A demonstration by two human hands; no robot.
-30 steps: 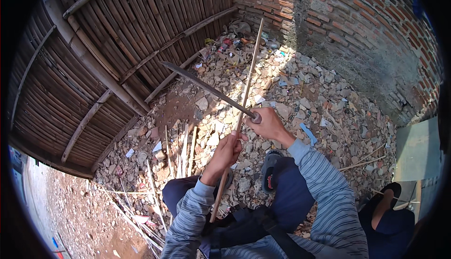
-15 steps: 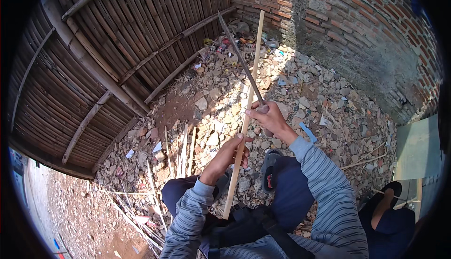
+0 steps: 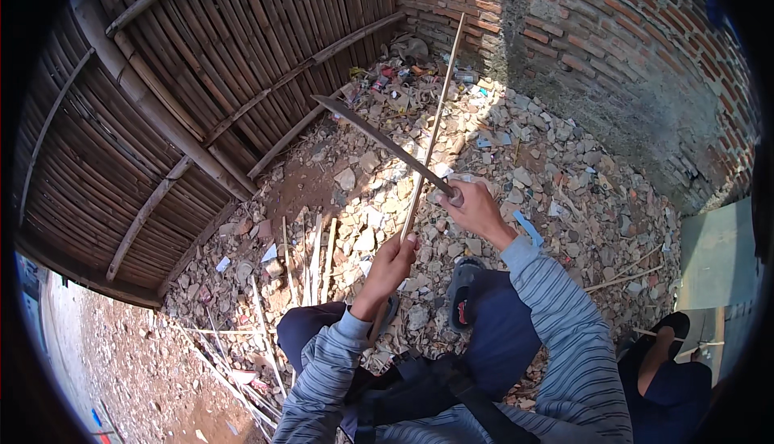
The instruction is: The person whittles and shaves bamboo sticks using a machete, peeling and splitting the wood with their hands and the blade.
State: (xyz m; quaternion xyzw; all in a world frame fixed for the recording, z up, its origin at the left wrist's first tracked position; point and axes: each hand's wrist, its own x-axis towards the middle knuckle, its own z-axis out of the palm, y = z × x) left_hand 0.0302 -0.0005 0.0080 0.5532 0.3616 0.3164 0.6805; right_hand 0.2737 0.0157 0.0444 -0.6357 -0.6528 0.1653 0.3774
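Note:
My left hand (image 3: 390, 271) is closed around a long, pale bamboo strip (image 3: 440, 118) that slants up and away from me, turned so its narrow edge shows. Its lower end runs back beneath my left wrist. In my right hand (image 3: 481, 212) is a machete (image 3: 379, 138), gripped by its handle, which my fingers mostly cover. The dark blade points to the far left and crosses the strip just above my left hand. Whether blade and strip touch there, I cannot tell.
Rubble (image 3: 564, 194) with scattered litter covers the ground. More pale strips (image 3: 314, 259) lie left of my knees. A woven bamboo wall (image 3: 201, 65) rises on the left, a brick wall (image 3: 621, 57) behind and right. Another person's dark-clothed leg (image 3: 677, 379) is at lower right.
The machete has swung to the left, from pointing nearly away from me to lying across the strip. The strip has rolled edge-on, and my left hand has turned and closed over it.

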